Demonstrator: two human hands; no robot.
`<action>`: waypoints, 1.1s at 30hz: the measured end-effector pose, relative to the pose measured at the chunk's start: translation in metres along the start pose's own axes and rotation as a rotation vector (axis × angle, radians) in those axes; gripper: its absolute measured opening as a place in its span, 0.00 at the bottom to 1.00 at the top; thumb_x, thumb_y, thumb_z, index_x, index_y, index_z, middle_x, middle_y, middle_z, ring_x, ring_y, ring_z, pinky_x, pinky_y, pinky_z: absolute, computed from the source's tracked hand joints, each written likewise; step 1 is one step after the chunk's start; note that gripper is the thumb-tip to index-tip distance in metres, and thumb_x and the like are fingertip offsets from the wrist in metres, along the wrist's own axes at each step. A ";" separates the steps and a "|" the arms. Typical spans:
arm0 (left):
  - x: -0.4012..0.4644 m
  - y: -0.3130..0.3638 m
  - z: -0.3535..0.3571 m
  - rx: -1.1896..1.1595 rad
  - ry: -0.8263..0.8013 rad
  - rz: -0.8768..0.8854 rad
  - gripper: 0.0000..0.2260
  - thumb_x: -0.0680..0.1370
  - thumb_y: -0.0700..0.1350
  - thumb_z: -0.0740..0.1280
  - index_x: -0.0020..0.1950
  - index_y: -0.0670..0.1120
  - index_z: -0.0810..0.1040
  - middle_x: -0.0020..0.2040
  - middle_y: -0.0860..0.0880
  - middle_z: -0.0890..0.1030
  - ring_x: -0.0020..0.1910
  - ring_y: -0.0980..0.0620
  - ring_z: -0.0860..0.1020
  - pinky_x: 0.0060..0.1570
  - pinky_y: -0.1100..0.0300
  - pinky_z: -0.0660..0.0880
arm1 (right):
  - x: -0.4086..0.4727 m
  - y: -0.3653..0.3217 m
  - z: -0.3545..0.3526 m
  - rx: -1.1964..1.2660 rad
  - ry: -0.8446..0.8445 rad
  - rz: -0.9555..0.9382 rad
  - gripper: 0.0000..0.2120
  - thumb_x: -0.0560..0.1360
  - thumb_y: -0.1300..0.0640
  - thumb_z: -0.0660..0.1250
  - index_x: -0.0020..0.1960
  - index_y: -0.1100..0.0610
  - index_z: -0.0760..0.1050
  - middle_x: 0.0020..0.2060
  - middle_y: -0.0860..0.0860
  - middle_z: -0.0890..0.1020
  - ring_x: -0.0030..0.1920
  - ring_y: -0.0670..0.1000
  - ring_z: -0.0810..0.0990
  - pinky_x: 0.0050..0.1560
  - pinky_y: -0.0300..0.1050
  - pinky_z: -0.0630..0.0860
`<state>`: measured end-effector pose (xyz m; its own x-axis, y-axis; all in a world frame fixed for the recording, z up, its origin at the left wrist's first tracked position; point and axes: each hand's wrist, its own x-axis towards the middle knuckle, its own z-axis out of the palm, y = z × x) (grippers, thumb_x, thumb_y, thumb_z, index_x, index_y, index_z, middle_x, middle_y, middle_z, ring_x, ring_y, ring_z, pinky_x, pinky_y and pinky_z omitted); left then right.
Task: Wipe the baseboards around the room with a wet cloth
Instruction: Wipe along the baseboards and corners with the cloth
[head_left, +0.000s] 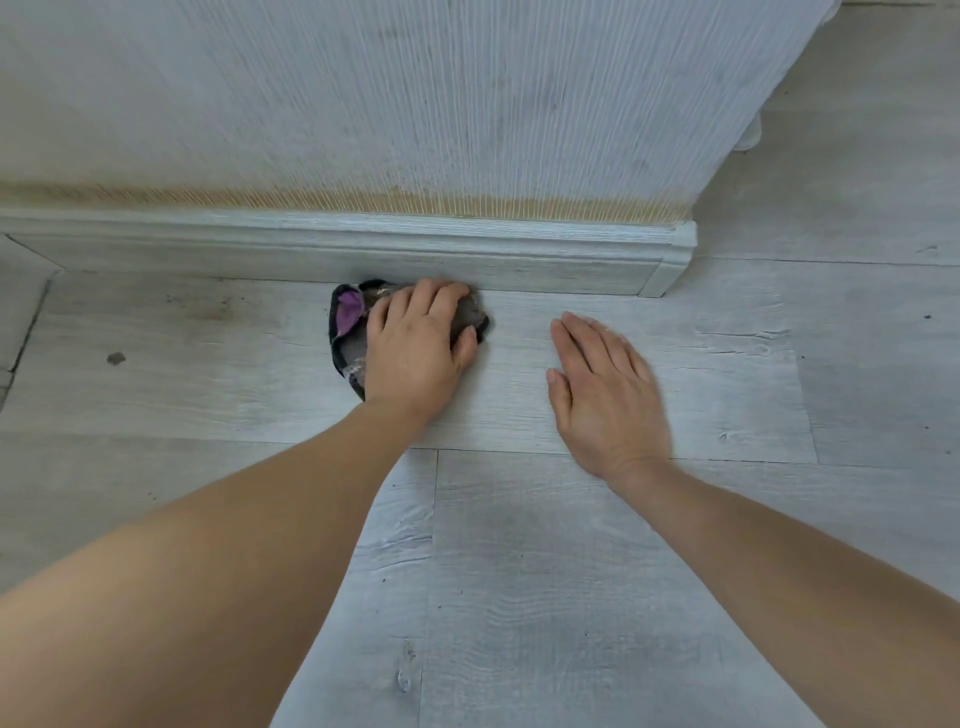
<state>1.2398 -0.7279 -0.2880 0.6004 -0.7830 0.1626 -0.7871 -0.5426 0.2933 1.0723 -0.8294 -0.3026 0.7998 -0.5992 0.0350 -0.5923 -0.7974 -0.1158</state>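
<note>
A pale grey baseboard (332, 249) runs along the foot of the wall and ends at an outer corner on the right. A crumpled dark grey cloth with a purple patch (349, 322) lies on the floor against the baseboard's lower edge. My left hand (418, 345) presses down on the cloth with fingers curled over it, fingertips close to the baseboard. My right hand (605, 395) rests flat on the floor to the right of the cloth, fingers together and holding nothing.
The floor (519, 571) is pale grey wood-look planks with small dark specks and a spot at the left. The textured wall (415, 104) has a yellowish band just above the baseboard. Past the wall's corner (680, 254) more floor extends to the right.
</note>
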 end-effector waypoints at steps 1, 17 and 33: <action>0.002 0.007 0.002 -0.022 0.000 0.035 0.16 0.76 0.50 0.64 0.63 0.47 0.74 0.60 0.49 0.75 0.59 0.46 0.72 0.65 0.51 0.59 | 0.000 0.000 0.000 0.001 0.001 0.002 0.26 0.80 0.48 0.45 0.74 0.56 0.62 0.72 0.50 0.66 0.72 0.51 0.62 0.73 0.49 0.57; 0.006 -0.029 -0.013 -0.177 0.122 -0.179 0.12 0.73 0.51 0.70 0.53 0.47 0.79 0.51 0.50 0.78 0.50 0.47 0.75 0.62 0.50 0.67 | -0.001 0.000 0.002 0.005 0.046 -0.007 0.25 0.79 0.49 0.46 0.72 0.57 0.65 0.70 0.52 0.69 0.70 0.52 0.66 0.71 0.48 0.58; 0.009 -0.047 -0.017 -0.082 0.095 -0.151 0.18 0.74 0.61 0.64 0.58 0.55 0.80 0.56 0.55 0.78 0.56 0.47 0.72 0.62 0.53 0.61 | 0.000 0.000 0.001 0.016 0.039 -0.009 0.25 0.79 0.49 0.47 0.72 0.58 0.65 0.70 0.52 0.69 0.70 0.52 0.66 0.71 0.51 0.62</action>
<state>1.2843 -0.7044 -0.2842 0.7242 -0.6605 0.1982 -0.6756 -0.6219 0.3960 1.0729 -0.8294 -0.3039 0.8003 -0.5948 0.0752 -0.5834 -0.8016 -0.1310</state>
